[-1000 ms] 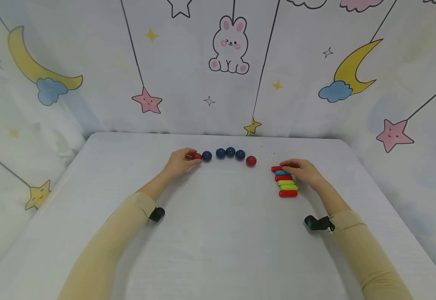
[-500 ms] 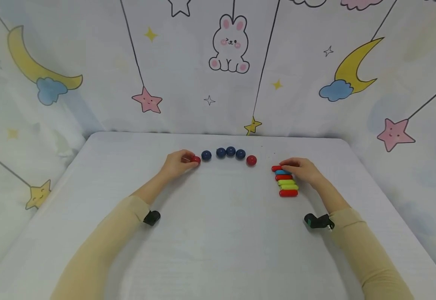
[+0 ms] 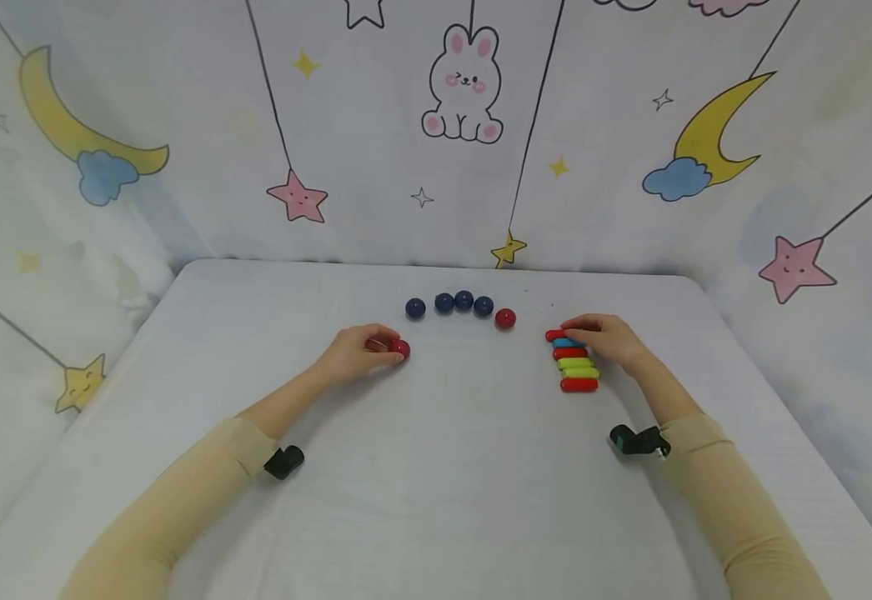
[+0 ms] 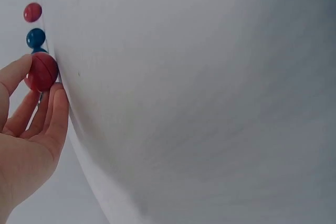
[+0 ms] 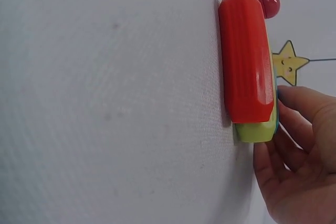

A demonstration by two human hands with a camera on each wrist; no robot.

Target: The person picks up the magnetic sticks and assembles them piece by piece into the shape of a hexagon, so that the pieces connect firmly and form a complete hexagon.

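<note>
Honestly, the left hand [image 3: 357,353] pinches a red ball [image 3: 403,351] toward the table's [image 3: 436,483] far edge, probably so it won't roll, while the right hand [image 3: 607,340] pinches the rearmost red stick [image 3: 553,335].

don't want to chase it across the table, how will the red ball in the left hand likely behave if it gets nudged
The red ball would probably roll, being round and the table looking flat. It seems stiff: no dent shows where the left hand pinches it. Its shiny surface may be a little slippery.
</note>
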